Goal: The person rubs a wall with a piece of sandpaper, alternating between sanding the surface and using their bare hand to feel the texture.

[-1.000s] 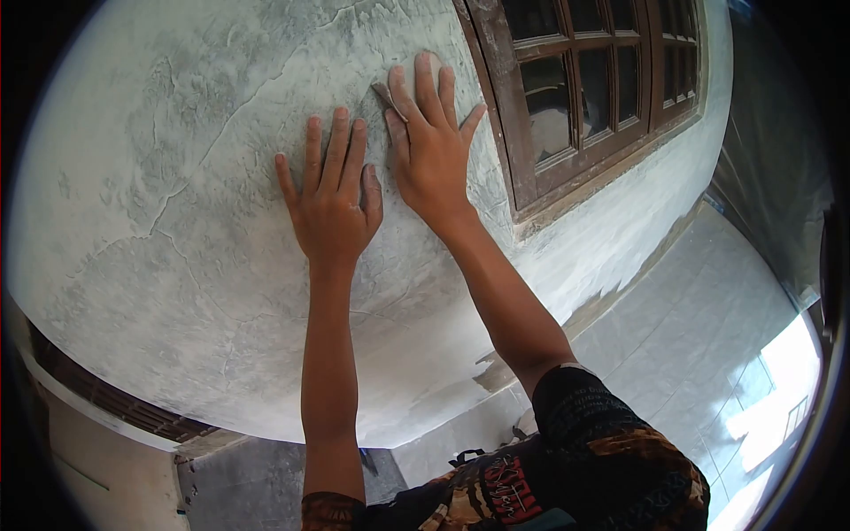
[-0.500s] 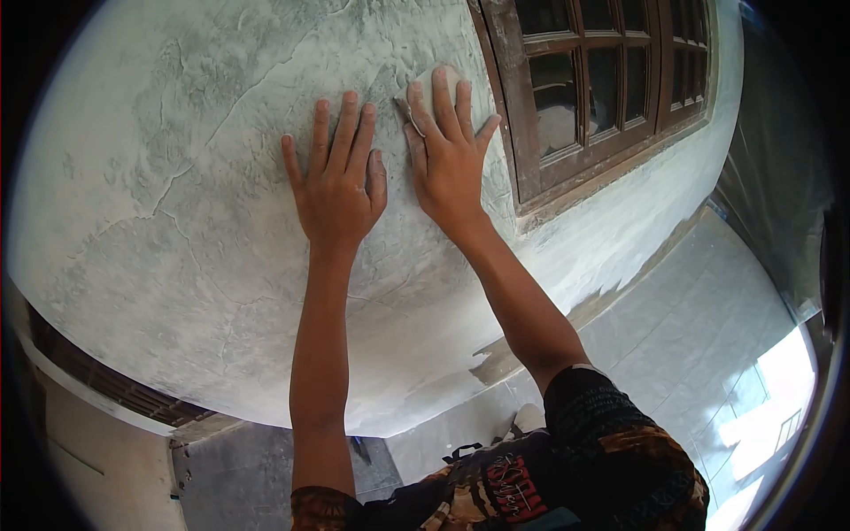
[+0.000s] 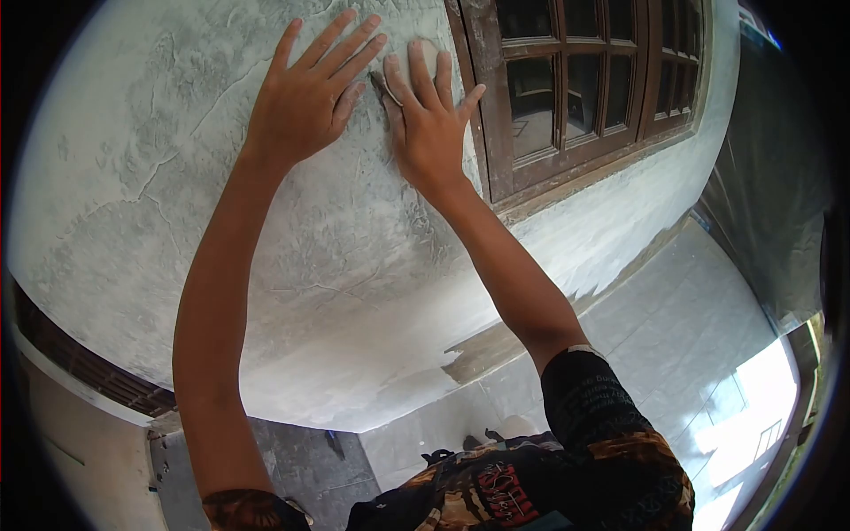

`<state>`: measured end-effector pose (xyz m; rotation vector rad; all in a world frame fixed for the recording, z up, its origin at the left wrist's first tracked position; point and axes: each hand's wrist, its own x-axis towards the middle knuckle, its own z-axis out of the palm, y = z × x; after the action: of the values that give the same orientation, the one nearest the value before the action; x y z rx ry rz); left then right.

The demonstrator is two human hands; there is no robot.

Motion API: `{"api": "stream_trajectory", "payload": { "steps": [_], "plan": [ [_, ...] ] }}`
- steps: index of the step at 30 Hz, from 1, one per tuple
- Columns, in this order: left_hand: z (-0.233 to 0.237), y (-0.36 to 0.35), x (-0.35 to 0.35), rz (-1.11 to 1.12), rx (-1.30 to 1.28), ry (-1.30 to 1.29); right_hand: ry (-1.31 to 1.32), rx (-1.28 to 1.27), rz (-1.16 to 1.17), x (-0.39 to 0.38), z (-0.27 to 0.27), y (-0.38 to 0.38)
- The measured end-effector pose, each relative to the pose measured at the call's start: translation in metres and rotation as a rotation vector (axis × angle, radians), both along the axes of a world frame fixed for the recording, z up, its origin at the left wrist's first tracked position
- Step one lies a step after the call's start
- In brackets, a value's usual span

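My right hand [image 3: 431, 133] presses a pale, flat, round-edged piece of sandpaper [image 3: 431, 55] to the plastered wall, its fingers spread over it. A darker edge of the piece shows beside the thumb, and the rest lies hidden under the palm. To the left and slightly higher, my left hand [image 3: 305, 97] is open at the wall surface with fingers fanned out and nothing in it. The wall [image 3: 345, 239] is whitish grey, with rough trowel marks and cracks around both hands.
Right of my right hand is a brown wooden window frame [image 3: 496, 133] with small glass panes. Grey floor tiles [image 3: 620, 345] run below the wall. Dark sheeting [image 3: 761, 177] hangs at the far right. A dark slatted opening [image 3: 97, 372] shows at lower left.
My left hand has moved up and left along the wall, and its wrist has tilted. My right hand stays beside the window with the sandpaper. The view has shifted slightly.
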<state>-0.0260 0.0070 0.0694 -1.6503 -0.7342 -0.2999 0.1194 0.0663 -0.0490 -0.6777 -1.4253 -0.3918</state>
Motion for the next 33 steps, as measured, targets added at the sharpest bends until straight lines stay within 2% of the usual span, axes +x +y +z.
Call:
{"api": "stream_trajectory", "payload": {
  "steps": [1,3,4,7,8,11,12,16,17,20,23,25,27,30,33],
  "plan": [
    [0.014,-0.006,0.006,0.012,0.000,-0.009,-0.009,0.000,0.012,0.003,0.008,0.004],
    [0.038,-0.018,0.016,0.011,-0.169,0.096,-0.034,0.015,-0.008,0.009,0.013,0.006],
    [0.044,-0.016,0.016,0.094,-0.226,0.105,-0.067,-0.003,-0.018,0.009,-0.005,0.005],
    [0.047,-0.012,0.018,0.079,-0.190,0.149,-0.139,-0.091,0.061,0.005,-0.048,-0.011],
    [0.046,-0.013,0.018,0.093,-0.189,0.132,-0.137,-0.055,0.102,0.008,-0.045,-0.001],
    [0.046,-0.019,0.020,0.069,-0.239,0.050,-0.125,0.050,0.077,0.020,0.020,0.012],
    [0.047,-0.018,0.018,0.061,-0.209,0.059,-0.113,0.078,0.102,0.019,0.021,0.017],
    [0.043,-0.015,0.015,0.058,-0.160,0.068,-0.214,0.007,0.177,0.015,-0.048,-0.004],
    [0.042,-0.015,0.015,0.059,-0.158,0.059,-0.223,0.008,0.179,0.016,-0.046,0.004],
    [0.043,-0.014,0.016,0.106,-0.137,0.067,-0.128,0.148,0.088,0.027,0.024,0.019],
    [0.040,-0.014,0.014,0.079,-0.133,0.050,-0.120,0.134,0.086,0.023,0.020,0.021],
    [0.041,-0.014,0.013,0.080,-0.145,0.012,-0.186,0.045,0.124,0.016,-0.031,0.011],
    [0.041,-0.015,0.014,0.063,-0.137,0.003,-0.238,0.035,0.124,0.016,-0.041,0.011],
    [0.041,-0.014,0.015,0.047,-0.132,0.000,-0.110,0.124,-0.003,0.026,0.034,0.025],
    [0.042,-0.015,0.014,0.056,-0.115,0.020,-0.113,0.111,0.038,0.024,0.018,0.023]
  ]
}}
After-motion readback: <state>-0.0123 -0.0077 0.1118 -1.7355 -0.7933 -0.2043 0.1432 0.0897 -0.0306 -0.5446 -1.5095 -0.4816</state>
